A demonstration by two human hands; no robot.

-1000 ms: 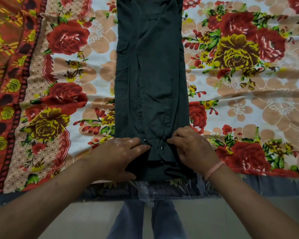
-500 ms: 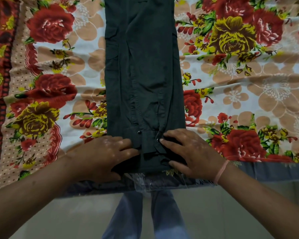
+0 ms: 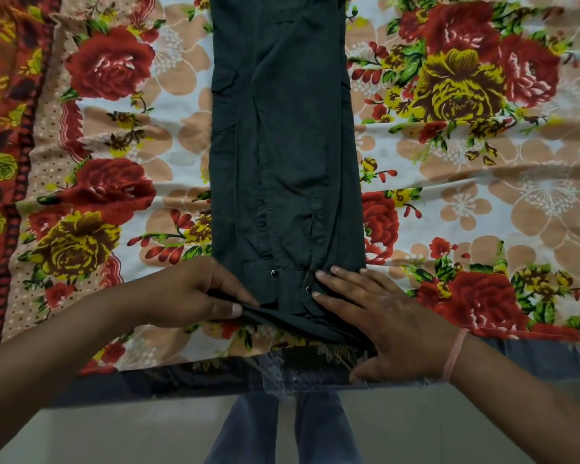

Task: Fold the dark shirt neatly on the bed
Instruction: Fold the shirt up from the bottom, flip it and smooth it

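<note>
The dark shirt (image 3: 282, 145) lies on the bed as a long narrow strip, folded lengthwise and running away from me. Two snap buttons show near its close end. My left hand (image 3: 195, 293) pinches the near left corner of the shirt between thumb and fingers and has it raised a little off the sheet. My right hand (image 3: 385, 316) rests over the near right corner, fingers spread on top and thumb down at the bed's edge; whether it grips the cloth is hidden.
A floral bedsheet (image 3: 482, 195) with red and yellow roses covers the bed. The bed's front edge (image 3: 533, 360) is dark, with crinkled clear plastic (image 3: 282, 376) below the shirt. Under it are the pale floor and my legs in jeans (image 3: 282, 430).
My left hand went from lying flat on the shirt's near end to pinching its corner and lifting it. The near hem has pulled up off the bed's edge, baring sheet beneath.
</note>
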